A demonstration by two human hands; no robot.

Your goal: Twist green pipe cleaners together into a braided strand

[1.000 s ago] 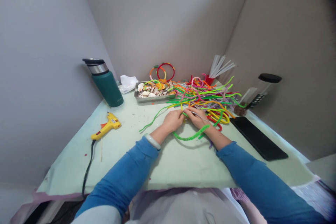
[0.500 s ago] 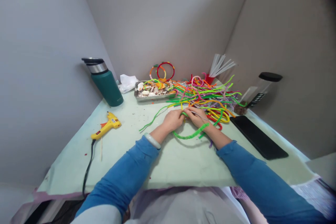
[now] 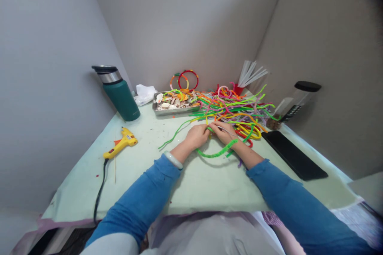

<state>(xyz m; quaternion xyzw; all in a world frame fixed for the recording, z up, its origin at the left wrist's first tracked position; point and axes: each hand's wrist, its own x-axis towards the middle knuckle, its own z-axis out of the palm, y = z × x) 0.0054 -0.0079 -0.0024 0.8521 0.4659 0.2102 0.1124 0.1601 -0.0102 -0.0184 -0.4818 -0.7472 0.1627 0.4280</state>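
Observation:
My left hand (image 3: 197, 136) and my right hand (image 3: 223, 132) meet over the middle of the table, fingertips close together. Both are closed on a green pipe cleaner (image 3: 217, 154), whose fuzzy length curves down below the hands and up to the right wrist. A thin whitish strand (image 3: 226, 130) runs along my right fingers; a yellow piece (image 3: 206, 120) sticks up behind the fingertips. The fingers hide the exact point where these come together. Just behind my hands spreads a tangled pile of colourful pipe cleaners (image 3: 227, 108).
Left stand a green bottle (image 3: 121, 99) and a yellow glue gun (image 3: 121, 143) with its cord. A metal tray (image 3: 176, 110) of shells sits at the back beside two wrapped rings (image 3: 188, 80). Right are a black phone-like slab (image 3: 295, 155), a clear bottle (image 3: 296, 101) and white sticks (image 3: 251, 75).
Almost nothing differs. The whole view has shifted very slightly, while both hands keep the same hold on the green pipe cleaner.

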